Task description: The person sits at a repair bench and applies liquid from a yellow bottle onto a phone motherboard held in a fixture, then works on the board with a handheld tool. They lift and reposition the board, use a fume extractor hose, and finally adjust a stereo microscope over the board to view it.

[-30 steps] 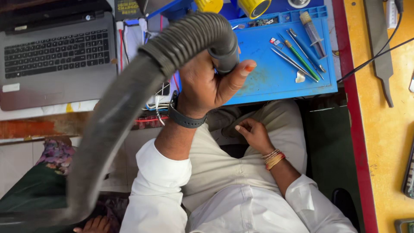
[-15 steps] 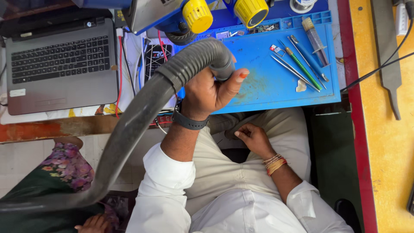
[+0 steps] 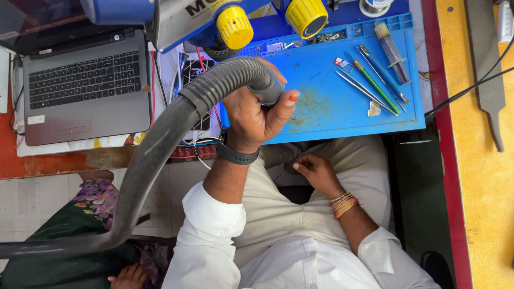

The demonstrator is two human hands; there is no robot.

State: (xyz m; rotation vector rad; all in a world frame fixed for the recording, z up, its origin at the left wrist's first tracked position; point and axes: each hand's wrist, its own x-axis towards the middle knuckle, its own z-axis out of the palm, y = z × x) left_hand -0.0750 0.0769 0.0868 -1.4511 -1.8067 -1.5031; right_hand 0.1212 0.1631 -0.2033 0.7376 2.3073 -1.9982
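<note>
The hose (image 3: 160, 144) is the biggest thing here: a thick, grey, ribbed tube that sweeps from the lower left up over the surface (image 3: 476, 160), its ribs likely there to let it bend. The left hand (image 3: 254, 115) is clamped round its smooth end cuff, thumb across the front, holding the mouth above the blue mat (image 3: 321, 107).

A grey laptop (image 3: 85, 88) sits open at the left, clear of the work. The mat, flat and rubbery with scuff marks, carries slim metal tools (image 3: 369, 80) and a clear syringe (image 3: 393, 51) laid side by side within reach. 2 yellow ridged knobs (image 3: 234, 27) stick out from a device above it.

The right hand (image 3: 316, 171) rests on the lap with loosely curled fingers, holding nothing that I can see, bangles (image 3: 344, 203) at the wrist. Another person's hand (image 3: 128, 275) shows at bottom left.
</note>
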